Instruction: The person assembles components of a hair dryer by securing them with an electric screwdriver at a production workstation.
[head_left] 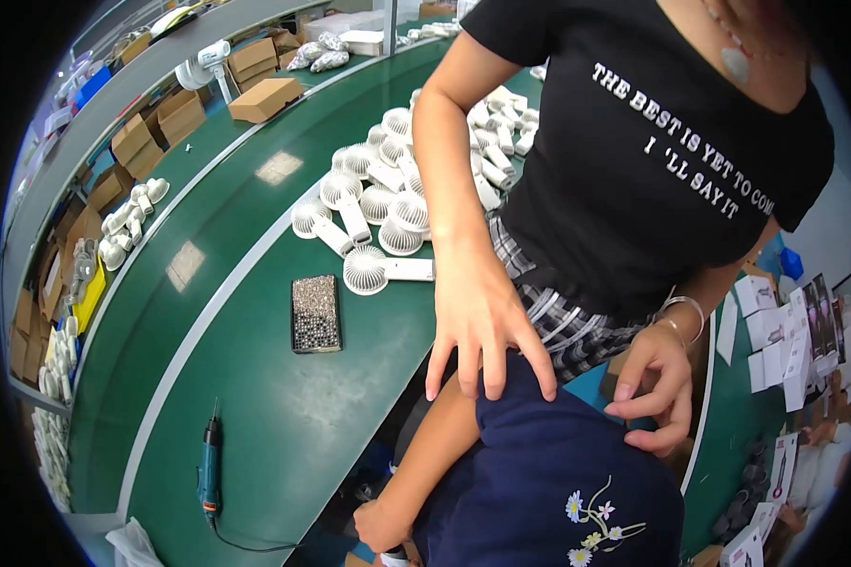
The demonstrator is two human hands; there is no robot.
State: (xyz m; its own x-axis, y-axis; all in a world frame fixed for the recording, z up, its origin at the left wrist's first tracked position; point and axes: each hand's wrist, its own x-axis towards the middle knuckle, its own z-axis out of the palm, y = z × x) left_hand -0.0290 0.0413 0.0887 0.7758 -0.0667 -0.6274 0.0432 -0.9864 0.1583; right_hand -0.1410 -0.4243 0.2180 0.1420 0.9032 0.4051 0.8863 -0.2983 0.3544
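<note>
The person's own left hand (380,525) shows at the lower edge beside a navy garment (548,472) embroidered with small flowers; its fingers are curled, but I cannot tell whether they are closed on anything, and the right hand is out of view. Nearest to that hand, a little to its left and apart from it, a teal electric screwdriver (210,463) lies on the green belt (284,416), its dark cable trailing along the lower edge. A co-worker in a black printed T-shirt (652,161) stands right up close, with one spread hand (482,326) resting on the navy garment and the other hand (654,378) pinching its cloth. At the lower right lie small white cartons and printed cards (775,340), stacked loosely beside a green strip. Farther up the belt sits a flat rectangular case (315,314) studded with shiny beads, lying alone. Beyond it spreads a heap of white handheld fans (388,203), round heads and straight handles jumbled together, not in any container. On the next surface to the left, a yellow tray (90,295) holds things too small to make out, with white fan parts (128,219) just beyond it. Farther still stand open brown cardboard boxes (161,123), contents hidden, and one closed flat brown box (266,98). At the far end lie silvery wrapped packets (317,52) beside plain white boxes (364,42).
</note>
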